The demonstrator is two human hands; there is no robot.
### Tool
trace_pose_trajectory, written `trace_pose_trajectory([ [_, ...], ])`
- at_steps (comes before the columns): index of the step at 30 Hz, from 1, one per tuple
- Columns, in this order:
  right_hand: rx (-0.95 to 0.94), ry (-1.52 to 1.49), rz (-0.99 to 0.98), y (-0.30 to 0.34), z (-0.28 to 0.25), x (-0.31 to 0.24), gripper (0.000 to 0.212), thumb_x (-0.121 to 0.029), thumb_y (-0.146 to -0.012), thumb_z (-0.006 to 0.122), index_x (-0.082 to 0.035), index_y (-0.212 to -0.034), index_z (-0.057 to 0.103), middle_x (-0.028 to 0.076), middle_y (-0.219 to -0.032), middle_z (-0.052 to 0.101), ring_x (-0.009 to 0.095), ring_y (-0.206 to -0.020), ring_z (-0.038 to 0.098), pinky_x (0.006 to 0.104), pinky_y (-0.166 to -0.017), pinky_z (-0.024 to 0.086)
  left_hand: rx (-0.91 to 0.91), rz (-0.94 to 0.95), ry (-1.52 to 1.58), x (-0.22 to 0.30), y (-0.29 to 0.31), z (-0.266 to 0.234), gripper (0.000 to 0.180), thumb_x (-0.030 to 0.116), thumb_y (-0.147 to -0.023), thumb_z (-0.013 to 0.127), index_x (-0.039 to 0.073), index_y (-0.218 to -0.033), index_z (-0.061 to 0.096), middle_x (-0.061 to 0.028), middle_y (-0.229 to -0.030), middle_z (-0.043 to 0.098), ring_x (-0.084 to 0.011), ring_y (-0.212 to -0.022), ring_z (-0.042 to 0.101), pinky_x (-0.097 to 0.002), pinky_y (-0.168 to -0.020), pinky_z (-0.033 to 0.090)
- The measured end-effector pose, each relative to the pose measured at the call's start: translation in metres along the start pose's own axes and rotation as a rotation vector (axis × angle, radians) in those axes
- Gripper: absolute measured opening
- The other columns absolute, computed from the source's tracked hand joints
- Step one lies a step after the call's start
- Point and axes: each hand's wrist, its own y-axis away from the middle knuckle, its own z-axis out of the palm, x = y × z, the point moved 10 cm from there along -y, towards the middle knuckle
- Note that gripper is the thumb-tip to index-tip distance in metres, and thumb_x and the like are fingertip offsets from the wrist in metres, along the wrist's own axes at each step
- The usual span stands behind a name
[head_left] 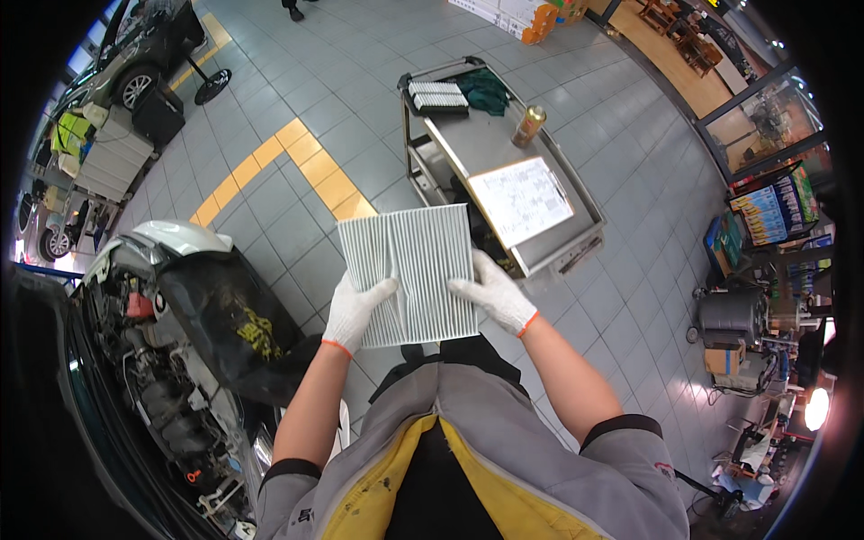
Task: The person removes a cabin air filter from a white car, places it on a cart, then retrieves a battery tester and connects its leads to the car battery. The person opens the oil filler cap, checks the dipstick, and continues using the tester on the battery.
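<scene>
A white pleated cabin air filter [427,261] is held out flat in front of my body. My left hand [354,310], in a white knit glove with an orange cuff, grips its left edge with the thumb lying over the pleats. On the opposite edge my right hand [495,292], gloved the same way, holds it with the thumb on top. The fingers of both hands are partly hidden beneath the filter. Some pleats near the left thumb look bent.
Ahead to the right stands a metal cart [576,198] bearing a clipboard with paper [520,200], a bottle [529,126], another pleated filter [438,96] and a dark green cloth [483,92]. At left is an open engine bay [166,378] with a black fender cover [225,310].
</scene>
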Motion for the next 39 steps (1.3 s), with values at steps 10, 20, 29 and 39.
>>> trace_pose_trajectory([
  [10,0.140,-0.812,0.099,-0.239,-0.159,0.013,0.054,-0.024,-0.100,0.074,0.000,-0.144,0.055,0.014,-0.140,0.065,0.031,-0.122,0.068,0.0447,-0.103,0.057,0.462,-0.150,-0.571,-0.111,-0.079,-0.142,0.056,0.040,-0.100,0.069,-0.004,-0.134,0.060,-0.0202,-0.119,0.073,-0.0303,-0.106,0.073,-0.0396,-0.094,0.056],
  [20,0.419,-0.717,0.373,-0.487,-0.261,0.096,0.026,-0.027,-0.106,0.069,-0.003,-0.115,0.066,0.013,-0.111,0.070,0.030,-0.097,0.068,0.0456,-0.088,0.059,0.466,-0.796,-0.559,-0.287,0.124,-0.157,0.052,0.037,-0.094,0.072,-0.006,-0.123,0.069,-0.0250,-0.114,0.076,-0.0356,-0.108,0.072,-0.0424,-0.097,0.056],
  [29,-0.124,-0.378,0.472,-0.318,-0.056,0.148,0.025,-0.033,-0.108,0.061,-0.009,-0.112,0.066,0.002,-0.091,0.069,0.014,-0.081,0.064,0.0304,-0.072,0.053,0.361,-0.747,-0.498,-0.302,0.081,-0.113,0.057,0.042,-0.097,0.068,-0.004,-0.130,0.067,-0.0267,-0.128,0.071,-0.0384,-0.123,0.068,-0.0436,-0.107,0.052],
  [39,-0.248,0.200,0.233,-0.423,0.004,0.077,0.035,-0.040,-0.109,0.058,-0.008,-0.119,0.067,0.002,-0.100,0.067,0.011,-0.084,0.062,0.0306,-0.076,0.053,0.523,-0.618,-0.360,-0.227,0.032,-0.234,0.057,0.045,-0.097,0.064,0.001,-0.135,0.067,-0.0256,-0.133,0.070,-0.0401,-0.127,0.066,-0.0436,-0.109,0.050],
])
